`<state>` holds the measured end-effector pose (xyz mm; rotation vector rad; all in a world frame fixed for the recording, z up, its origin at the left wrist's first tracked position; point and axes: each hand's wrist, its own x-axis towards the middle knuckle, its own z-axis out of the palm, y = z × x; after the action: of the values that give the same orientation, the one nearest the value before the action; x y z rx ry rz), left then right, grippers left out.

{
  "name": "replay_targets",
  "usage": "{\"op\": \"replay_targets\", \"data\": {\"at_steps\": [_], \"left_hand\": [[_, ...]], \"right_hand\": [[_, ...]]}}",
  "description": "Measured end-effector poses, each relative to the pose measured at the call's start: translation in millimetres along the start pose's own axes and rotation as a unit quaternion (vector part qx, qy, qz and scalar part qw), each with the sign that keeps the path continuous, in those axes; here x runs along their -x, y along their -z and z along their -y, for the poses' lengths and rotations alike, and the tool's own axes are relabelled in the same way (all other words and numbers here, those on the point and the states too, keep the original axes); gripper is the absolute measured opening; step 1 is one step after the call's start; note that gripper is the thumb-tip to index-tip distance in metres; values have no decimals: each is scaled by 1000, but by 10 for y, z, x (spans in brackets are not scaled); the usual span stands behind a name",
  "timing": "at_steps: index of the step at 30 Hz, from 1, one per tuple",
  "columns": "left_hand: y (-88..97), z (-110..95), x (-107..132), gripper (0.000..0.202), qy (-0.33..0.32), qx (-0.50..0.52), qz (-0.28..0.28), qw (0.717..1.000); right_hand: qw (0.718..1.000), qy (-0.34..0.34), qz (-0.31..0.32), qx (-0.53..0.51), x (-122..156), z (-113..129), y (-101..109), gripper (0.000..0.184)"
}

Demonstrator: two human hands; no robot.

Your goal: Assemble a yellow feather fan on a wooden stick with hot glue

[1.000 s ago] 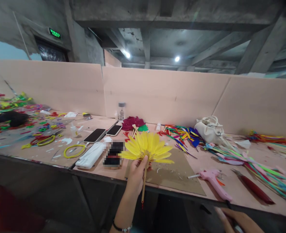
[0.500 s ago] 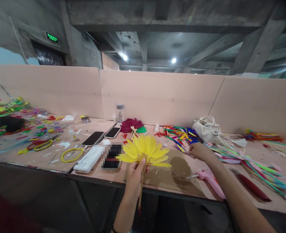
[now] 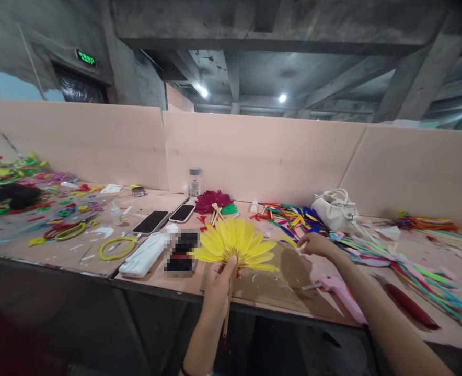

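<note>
left hand (image 3: 218,284) clamped on the thin wooden stick of a yellow feather fan (image 3: 235,243), held upright over the near table edge, above a brown cardboard sheet (image 3: 289,287). right hand (image 3: 313,244) fingers pinched together on a yellow feather (image 3: 289,239) beside the multicoloured feather pile (image 3: 293,215). pink glue gun (image 3: 343,296) near.

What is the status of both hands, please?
Left hand grips yellow feather fan. Right hand at loose feathers. Glue gun beside forearm.

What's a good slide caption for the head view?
Left hand holds yellow feather fan; right hand reaches loose feathers.
</note>
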<state>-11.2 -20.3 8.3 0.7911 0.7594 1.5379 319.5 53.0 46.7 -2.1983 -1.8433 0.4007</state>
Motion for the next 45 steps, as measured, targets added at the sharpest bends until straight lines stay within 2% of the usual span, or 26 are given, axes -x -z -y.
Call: {"op": "replay_targets", "data": {"at_steps": [2, 6, 11, 13, 15, 17, 20, 24, 30, 35, 38, 45], "left_hand": [[8, 2, -7, 39, -2, -5, 6, 1000], [19, 7, -20, 39, 3, -1, 12, 1000], [13, 5, -20, 40, 2, -4, 30, 1000], [3, 0, -11, 41, 4, -8, 42, 999], [-10, -6, 0, 42, 3, -12, 47, 999], [-21, -9, 8, 44, 3, -22, 49, 999], [-30, -11, 14, 47, 4, -51, 49, 997], [-35, -12, 12, 49, 10, -64, 57, 996], [-44, -15, 20, 54, 18, -61, 50, 997], [-26, -12, 45, 53, 46, -60, 51, 996], [-22, -20, 58, 50, 42, -48, 65, 996], [-34, 15, 32, 44, 20, -39, 36, 998]], "right_hand": [[998, 31, -7, -53, 79, -1, 61, 12], [982, 85, -61, -156, 289, 92, 117, 12], [948, 144, -128, -253, 630, 361, 74, 45], [916, 158, -134, -344, 780, 500, 46, 47], [864, 165, -142, -455, 924, 642, 16, 52], [831, 176, -140, -509, 1053, 775, -11, 55], [816, 198, -136, -526, 1215, 938, -45, 48], [802, 210, -138, -541, 1367, 1067, -99, 57], [793, 146, -140, -575, 1465, 1103, -266, 54], [781, 155, -198, -572, 1474, 1163, -426, 40], [767, 158, -229, -578, 1474, 1218, -474, 37], [754, 104, -284, -583, 1567, 1134, -581, 36]]}}
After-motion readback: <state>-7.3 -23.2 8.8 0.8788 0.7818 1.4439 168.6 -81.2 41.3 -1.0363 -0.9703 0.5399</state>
